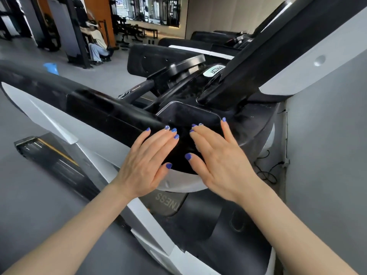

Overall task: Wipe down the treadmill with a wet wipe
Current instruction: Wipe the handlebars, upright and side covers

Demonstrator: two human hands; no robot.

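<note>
Your left hand and right hand: both grips released, flat over treadmill console | step: wiping not begun, no wipe seen | next: fetch one.

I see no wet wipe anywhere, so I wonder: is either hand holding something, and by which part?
Nothing is held. The left hand and right hand lie open, fingers straight, over the treadmill console; no wipe shows.

The treadmill top is shiny black plastic, smooth like glass. Its side panels look like dull silver-grey plastic. The floor is flat, matt grey.
</note>
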